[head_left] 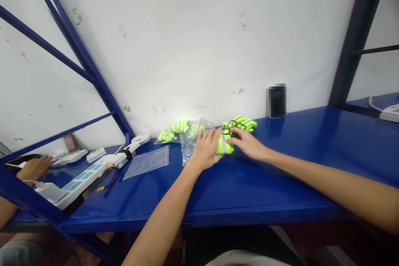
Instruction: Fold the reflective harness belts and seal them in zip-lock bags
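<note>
A folded neon-yellow reflective vest (225, 145) with a grey stripe and black trim lies on the blue table between my hands. My left hand (205, 149) grips its left side, fingers closed over it. At its right edge, my right hand (248, 144) pinches it with bent fingers. Just behind sits another folded vest (245, 123). A clear zip bag (187, 147) is partly hidden by my left hand. Farther left are bagged yellow bundles (181, 126), and a flat clear zip bag (148, 162) lies on the table.
A white power strip (84, 178) runs along the left, with a small white fan (140, 139) and a red-black cable (111, 181) nearby. Blue frame posts (90, 66) rise at the left. Another person's hand (36, 168) is beyond them. A dark box (277, 102) stands by the wall.
</note>
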A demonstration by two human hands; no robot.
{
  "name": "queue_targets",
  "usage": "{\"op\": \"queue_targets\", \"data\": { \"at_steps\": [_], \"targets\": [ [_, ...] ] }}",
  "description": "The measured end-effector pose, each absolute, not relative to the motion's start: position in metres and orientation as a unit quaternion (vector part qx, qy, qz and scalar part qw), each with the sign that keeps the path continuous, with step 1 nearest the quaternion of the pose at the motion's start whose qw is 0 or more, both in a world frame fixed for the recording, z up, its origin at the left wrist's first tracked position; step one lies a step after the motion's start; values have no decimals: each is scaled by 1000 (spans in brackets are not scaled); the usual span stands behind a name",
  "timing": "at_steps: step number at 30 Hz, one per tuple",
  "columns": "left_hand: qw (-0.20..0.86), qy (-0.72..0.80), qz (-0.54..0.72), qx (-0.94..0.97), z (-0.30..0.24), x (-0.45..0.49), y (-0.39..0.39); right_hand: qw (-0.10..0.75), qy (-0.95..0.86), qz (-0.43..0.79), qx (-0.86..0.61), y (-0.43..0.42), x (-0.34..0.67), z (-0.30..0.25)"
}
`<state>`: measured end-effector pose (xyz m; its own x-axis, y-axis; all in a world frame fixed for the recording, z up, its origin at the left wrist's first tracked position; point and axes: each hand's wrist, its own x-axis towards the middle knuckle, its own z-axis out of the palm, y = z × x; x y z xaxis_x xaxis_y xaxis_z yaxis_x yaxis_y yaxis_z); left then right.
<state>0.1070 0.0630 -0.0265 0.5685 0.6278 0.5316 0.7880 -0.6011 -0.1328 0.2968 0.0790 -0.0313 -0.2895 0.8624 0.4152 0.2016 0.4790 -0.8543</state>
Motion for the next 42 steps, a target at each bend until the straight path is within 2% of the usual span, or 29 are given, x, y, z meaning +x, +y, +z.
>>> {"op": "queue_targets", "data": {
  "at_steps": [4,7,10,15,20,22,24,28,31,33,36,40,42],
  "targets": [
    [203,-416,-228,-857,-27,117,57,506,-658,450,-330,78,290,-34],
    [204,-410,-236,-857,-28,133,50,531,-654,445,-305,76,282,-39],
    [197,-388,-219,-873,-29,141,47,500,-690,439,-285,76,283,-43],
    [186,-368,-188,-891,-30,131,50,398,-740,441,-314,79,293,-44],
    [184,-364,-208,-889,-35,130,45,396,-788,387,-269,81,291,-39],
    [117,-355,-257,-891,-33,131,41,377,-797,396,-255,81,292,-37],
    [-8,-340,-340,-877,-26,128,42,355,-796,428,-239,81,295,-36],
    [-241,-353,-486,-762,-3,99,63,351,-713,565,-222,82,299,-37],
    [-345,-456,-464,-677,3,71,83,349,-662,628,-213,81,301,-36],
    [-405,-512,-358,-668,-2,62,88,321,-658,651,-203,80,302,-34],
    [-437,-502,-223,-712,-10,65,84,300,-712,585,-247,81,301,-33],
    [-432,-423,-232,-762,-14,84,74,355,-790,363,-344,92,300,-38],
    [-448,-405,-241,-760,-17,89,75,344,-796,329,-375,98,302,-40]
  ]
}}
